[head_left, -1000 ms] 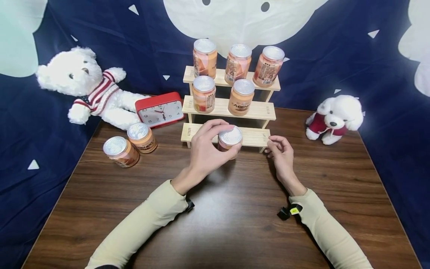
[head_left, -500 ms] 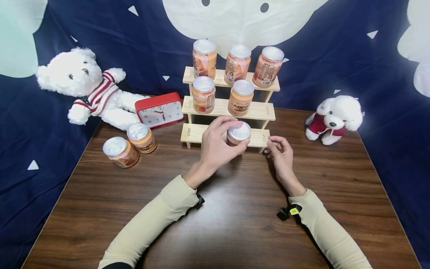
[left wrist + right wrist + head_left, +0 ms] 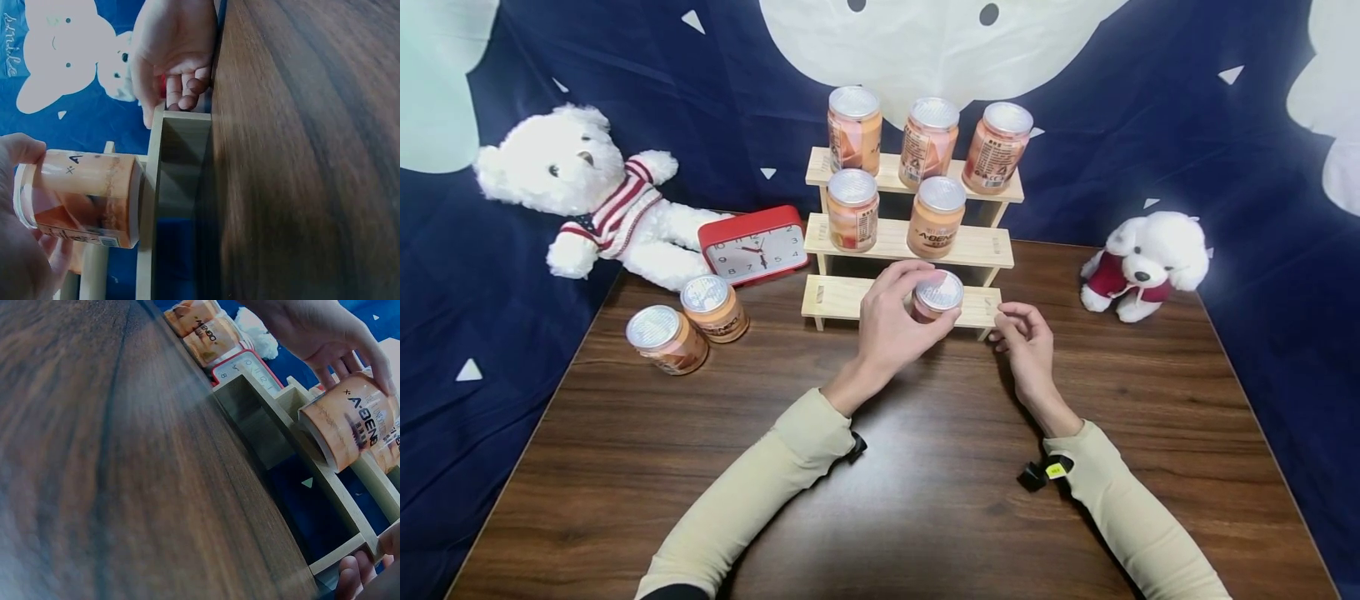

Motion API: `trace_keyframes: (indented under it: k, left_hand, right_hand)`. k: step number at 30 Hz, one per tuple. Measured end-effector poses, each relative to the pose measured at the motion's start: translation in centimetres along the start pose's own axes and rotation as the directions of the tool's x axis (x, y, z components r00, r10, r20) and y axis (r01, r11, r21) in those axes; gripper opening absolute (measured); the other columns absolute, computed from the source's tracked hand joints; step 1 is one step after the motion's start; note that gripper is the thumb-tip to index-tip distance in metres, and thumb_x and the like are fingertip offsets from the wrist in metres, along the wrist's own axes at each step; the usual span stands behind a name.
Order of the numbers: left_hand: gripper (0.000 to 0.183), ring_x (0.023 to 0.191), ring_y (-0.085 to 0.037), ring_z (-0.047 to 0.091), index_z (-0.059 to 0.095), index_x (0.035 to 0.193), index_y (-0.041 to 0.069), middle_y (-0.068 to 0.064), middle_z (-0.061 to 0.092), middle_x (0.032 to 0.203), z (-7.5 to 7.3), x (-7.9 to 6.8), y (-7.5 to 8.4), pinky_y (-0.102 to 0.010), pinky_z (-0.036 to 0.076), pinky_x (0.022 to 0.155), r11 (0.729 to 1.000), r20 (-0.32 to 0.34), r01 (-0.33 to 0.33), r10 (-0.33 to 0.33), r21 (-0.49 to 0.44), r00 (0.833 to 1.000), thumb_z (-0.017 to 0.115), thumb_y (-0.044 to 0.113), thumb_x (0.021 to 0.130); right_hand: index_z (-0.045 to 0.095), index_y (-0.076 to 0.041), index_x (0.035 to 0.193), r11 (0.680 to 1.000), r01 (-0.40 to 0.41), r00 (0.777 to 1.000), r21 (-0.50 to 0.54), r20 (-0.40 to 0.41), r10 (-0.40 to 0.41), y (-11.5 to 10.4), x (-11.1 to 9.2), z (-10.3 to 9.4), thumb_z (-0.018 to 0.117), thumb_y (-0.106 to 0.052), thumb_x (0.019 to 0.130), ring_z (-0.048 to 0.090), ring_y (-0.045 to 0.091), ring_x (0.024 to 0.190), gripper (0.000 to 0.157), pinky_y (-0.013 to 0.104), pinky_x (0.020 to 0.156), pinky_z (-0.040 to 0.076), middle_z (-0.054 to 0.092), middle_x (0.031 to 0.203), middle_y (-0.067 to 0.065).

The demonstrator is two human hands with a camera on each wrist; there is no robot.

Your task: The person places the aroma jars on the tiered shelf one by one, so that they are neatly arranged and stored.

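My left hand (image 3: 891,321) holds an orange-labelled jar (image 3: 938,298) with a silver lid, thumb and fingers round its upper part. The jar stands upright at the lowest tier of the three-tiered wooden display stand (image 3: 835,297), right of its middle. In the left wrist view the jar's base (image 3: 134,203) is right at the board; whether its full weight rests there I cannot tell. My right hand (image 3: 1028,346) grips the right end of that lowest tier, its fingers (image 3: 187,94) curled by the end leg. More jars stand above: two on the middle tier (image 3: 887,236), three on the top tier (image 3: 891,171).
Two more jars (image 3: 679,350) (image 3: 724,317) stand on the brown table (image 3: 925,500) at the left. Behind them are a red alarm clock (image 3: 756,246) and a white teddy bear (image 3: 617,208). A white plush dog (image 3: 1142,271) sits at the right. A blue curtain (image 3: 715,108) hangs behind.
My left hand has carried the jar rightward and slightly back, from the front of the lowest tier to right of its middle. The right hand has stayed at the tier's end.
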State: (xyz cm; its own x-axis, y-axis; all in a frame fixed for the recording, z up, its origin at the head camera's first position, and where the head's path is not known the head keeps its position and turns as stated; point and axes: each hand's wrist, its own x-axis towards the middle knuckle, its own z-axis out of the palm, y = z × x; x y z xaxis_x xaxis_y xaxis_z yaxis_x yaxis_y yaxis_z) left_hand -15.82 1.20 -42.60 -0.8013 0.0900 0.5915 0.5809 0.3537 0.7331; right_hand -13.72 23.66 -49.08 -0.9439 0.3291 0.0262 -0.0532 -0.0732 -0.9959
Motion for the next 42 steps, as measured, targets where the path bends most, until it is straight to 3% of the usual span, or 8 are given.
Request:
trace_keyframes:
  k: [8,16,23,29,36,42]
  left_hand:
    - [0.046,0.126,-0.025,0.07,0.079,0.122,0.003,-0.011,0.074,0.135,0.9,0.1,-0.9,-0.036,0.058,0.109,0.996,0.006,-0.022,0.023,-0.081,1.0,0.098,0.019,0.083]
    - [0.052,0.128,-0.025,0.067,0.074,0.128,0.003,-0.013,0.071,0.138,1.8,0.2,-0.9,-0.033,0.054,0.113,0.991,0.022,0.024,-0.021,-0.135,1.0,0.098,0.017,0.085]
    - [0.049,0.127,-0.026,0.066,0.076,0.125,0.007,-0.009,0.075,0.141,2.3,0.1,-0.5,-0.038,0.053,0.11,0.995,-0.01,0.045,-0.046,-0.094,0.999,0.099,0.023,0.085]
    - [0.051,0.122,-0.026,0.066,0.077,0.126,0.009,-0.007,0.074,0.145,2.8,0.2,-0.3,-0.039,0.054,0.104,0.996,0.009,0.064,-0.063,-0.066,0.998,0.1,0.025,0.084]
    - [0.051,0.133,-0.024,0.066,0.078,0.128,0.008,-0.009,0.074,0.141,3.5,0.5,-0.4,-0.033,0.052,0.115,0.995,0.006,0.044,-0.044,-0.086,0.999,0.1,0.024,0.085]
    - [0.05,0.135,-0.022,0.065,0.077,0.132,0.009,-0.007,0.074,0.142,4.0,0.6,-0.3,-0.03,0.05,0.117,0.997,0.019,0.037,-0.036,-0.074,0.999,0.097,0.024,0.089]
  right_hand:
    - [0.068,-0.003,0.115,1.0,-0.003,1.0,-0.005,-0.001,0.003,0.1,0.0,0.1,0.066,0.001,0.107,0.066,0.009,0.069,0.01,0.018,0.059,0.055,0.074,0.083,-0.008]
    - [0.069,-0.003,0.114,1.0,0.015,1.0,0.008,-0.003,-0.015,0.1,-0.1,-0.1,0.066,0.003,0.107,0.067,0.009,0.068,0.01,0.017,0.058,0.055,0.075,0.082,-0.008]
    - [0.069,-0.004,0.114,1.0,0.022,1.0,0.011,0.003,-0.022,0.1,-0.2,0.0,0.068,0.0,0.107,0.067,0.009,0.069,0.008,0.018,0.058,0.055,0.075,0.083,-0.007]
    - [0.069,-0.004,0.114,1.0,0.018,1.0,0.006,0.006,-0.018,0.1,-0.3,0.0,0.068,0.0,0.108,0.067,0.01,0.069,0.008,0.018,0.058,0.055,0.075,0.083,-0.007]
    - [0.07,-0.006,0.114,1.0,0.027,1.0,0.004,0.003,-0.027,0.1,-0.1,0.0,0.068,0.0,0.107,0.067,0.01,0.069,0.009,0.018,0.058,0.055,0.075,0.083,-0.006]
    - [0.07,-0.004,0.113,0.999,0.033,0.999,0.011,0.007,-0.033,0.1,-0.1,0.0,0.067,0.001,0.107,0.067,0.01,0.069,0.009,0.018,0.058,0.056,0.075,0.083,-0.006]
